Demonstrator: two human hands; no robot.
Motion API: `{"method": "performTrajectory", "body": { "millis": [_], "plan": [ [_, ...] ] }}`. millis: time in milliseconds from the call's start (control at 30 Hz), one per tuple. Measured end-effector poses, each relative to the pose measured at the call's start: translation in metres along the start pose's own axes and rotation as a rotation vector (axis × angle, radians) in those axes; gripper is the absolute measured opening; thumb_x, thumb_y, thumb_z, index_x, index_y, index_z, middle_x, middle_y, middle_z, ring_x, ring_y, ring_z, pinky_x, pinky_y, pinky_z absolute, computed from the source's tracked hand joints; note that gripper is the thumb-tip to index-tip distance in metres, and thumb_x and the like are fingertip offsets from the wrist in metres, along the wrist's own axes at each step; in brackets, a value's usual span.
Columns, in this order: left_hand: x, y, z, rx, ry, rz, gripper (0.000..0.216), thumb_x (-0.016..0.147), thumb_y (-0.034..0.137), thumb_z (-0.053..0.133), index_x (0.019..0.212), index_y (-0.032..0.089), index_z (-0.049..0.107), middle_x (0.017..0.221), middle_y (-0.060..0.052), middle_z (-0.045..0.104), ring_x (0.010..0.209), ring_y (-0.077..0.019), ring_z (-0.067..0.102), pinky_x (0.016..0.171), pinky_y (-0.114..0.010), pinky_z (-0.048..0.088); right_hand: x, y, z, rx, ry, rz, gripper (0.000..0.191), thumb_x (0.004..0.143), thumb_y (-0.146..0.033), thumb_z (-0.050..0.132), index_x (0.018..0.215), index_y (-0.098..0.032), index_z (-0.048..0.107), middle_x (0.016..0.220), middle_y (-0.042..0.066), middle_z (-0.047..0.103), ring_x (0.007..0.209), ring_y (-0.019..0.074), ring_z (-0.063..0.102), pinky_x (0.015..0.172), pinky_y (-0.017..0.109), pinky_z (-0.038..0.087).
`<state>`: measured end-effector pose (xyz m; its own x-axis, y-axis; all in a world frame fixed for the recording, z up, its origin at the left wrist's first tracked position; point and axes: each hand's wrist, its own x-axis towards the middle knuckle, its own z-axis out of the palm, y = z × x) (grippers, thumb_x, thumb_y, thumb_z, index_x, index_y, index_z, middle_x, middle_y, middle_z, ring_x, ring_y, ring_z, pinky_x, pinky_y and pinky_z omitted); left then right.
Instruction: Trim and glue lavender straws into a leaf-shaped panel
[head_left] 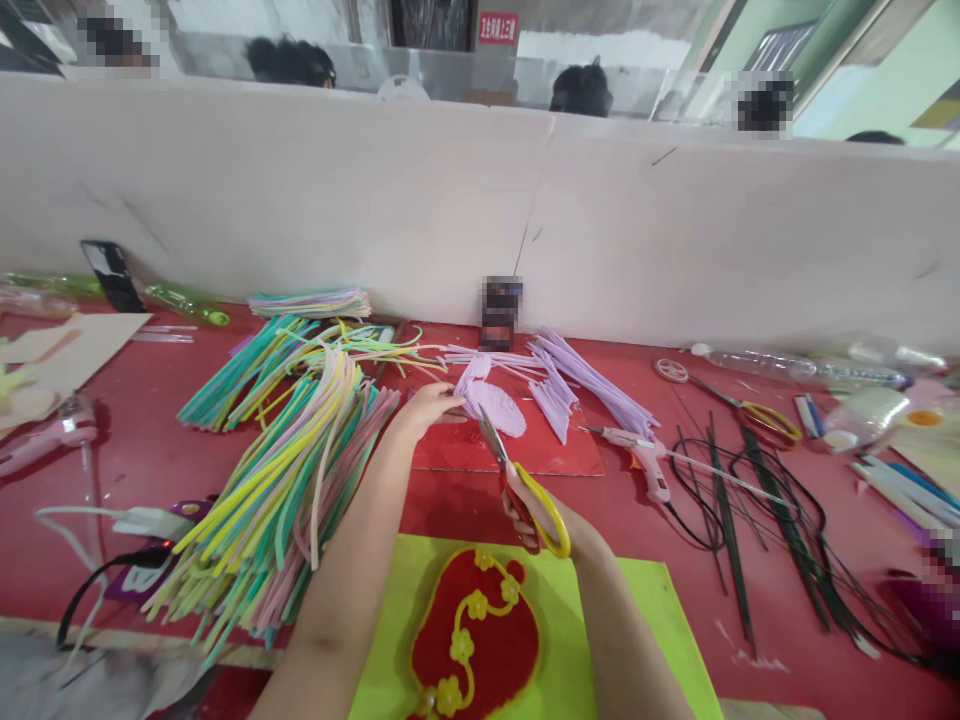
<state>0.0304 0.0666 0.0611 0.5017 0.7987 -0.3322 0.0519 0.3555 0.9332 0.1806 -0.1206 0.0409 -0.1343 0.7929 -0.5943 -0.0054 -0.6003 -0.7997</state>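
My left hand [436,404] pinches the left edge of a lilac piece [496,408] that looks coiled from fuzzy stems, with a small upright part at its top left. In my right hand [519,512] are scissors [493,440] with one yellow and one red handle. Their blades point up and left, the tips at the lilac piece; whether they touch it I cannot tell. Beneath the piece lies a red board [555,455]. Loose lilac stems [592,385] lie just right of it, some cut short.
Multicoloured fuzzy stems [300,450] pile up on the left. A pink glue gun [637,450] with its cord, dark green stems [731,540] and more scissors [769,422] lie right. Close to me is a lime sheet [645,610] with a red, yellow-flowered shape [495,650]. A white partition [337,200] stands behind.
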Motion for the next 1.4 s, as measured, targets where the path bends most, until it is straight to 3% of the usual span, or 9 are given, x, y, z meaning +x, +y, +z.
{"method": "performTrajectory", "body": {
  "millis": [333, 567, 800, 1033, 1400],
  "plan": [
    [0.002, -0.003, -0.003, 0.059, -0.062, 0.017, 0.012, 0.074, 0.013, 0.068, 0.085, 0.011, 0.064, 0.078, -0.005, 0.074, 0.072, -0.0183, 0.071, 0.084, -0.038, 0.055, 0.0, 0.002, 0.002, 0.027, -0.027, -0.086, 0.057, 0.082, -0.075, 0.038, 0.069, -0.021, 0.045, 0.053, -0.008, 0.032, 0.041, 0.006, 0.025, 0.039, 0.021, 0.027],
    [-0.009, 0.007, 0.004, 0.104, -0.096, 0.016, 0.008, 0.079, 0.009, 0.061, 0.086, 0.011, 0.065, 0.076, -0.004, 0.073, 0.068, -0.0165, 0.07, 0.081, -0.036, 0.056, -0.005, -0.005, 0.009, 0.049, -0.019, -0.12, 0.057, 0.078, -0.077, 0.043, 0.073, -0.02, 0.047, 0.058, -0.008, 0.035, 0.042, 0.0049, 0.027, 0.038, 0.02, 0.028],
    [-0.009, 0.008, 0.004, 0.112, -0.071, 0.02, 0.008, 0.077, 0.011, 0.066, 0.084, 0.011, 0.065, 0.077, -0.005, 0.073, 0.07, -0.0172, 0.07, 0.083, -0.038, 0.055, 0.0, -0.005, 0.015, 0.045, 0.046, -0.103, 0.062, 0.076, -0.082, 0.038, 0.065, -0.021, 0.04, 0.053, -0.009, 0.031, 0.04, 0.0046, 0.025, 0.037, 0.019, 0.026],
    [-0.008, 0.007, 0.004, 0.087, -0.084, 0.032, 0.01, 0.074, 0.012, 0.07, 0.081, 0.011, 0.064, 0.074, -0.004, 0.072, 0.068, -0.0168, 0.069, 0.082, -0.038, 0.056, -0.001, -0.005, 0.015, 0.031, 0.04, -0.126, 0.064, 0.074, -0.084, 0.037, 0.067, -0.02, 0.043, 0.052, -0.008, 0.032, 0.039, 0.005, 0.027, 0.037, 0.02, 0.027],
    [-0.012, 0.011, 0.009, 0.099, -0.011, 0.028, 0.009, 0.078, 0.005, 0.063, 0.076, 0.013, 0.058, 0.066, -0.001, 0.069, 0.062, -0.0148, 0.067, 0.081, -0.038, 0.056, -0.002, -0.002, 0.012, -0.018, 0.019, -0.144, 0.063, 0.078, -0.081, 0.034, 0.072, -0.02, 0.046, 0.053, -0.008, 0.036, 0.039, 0.0053, 0.031, 0.04, 0.021, 0.03]
  ]
}}
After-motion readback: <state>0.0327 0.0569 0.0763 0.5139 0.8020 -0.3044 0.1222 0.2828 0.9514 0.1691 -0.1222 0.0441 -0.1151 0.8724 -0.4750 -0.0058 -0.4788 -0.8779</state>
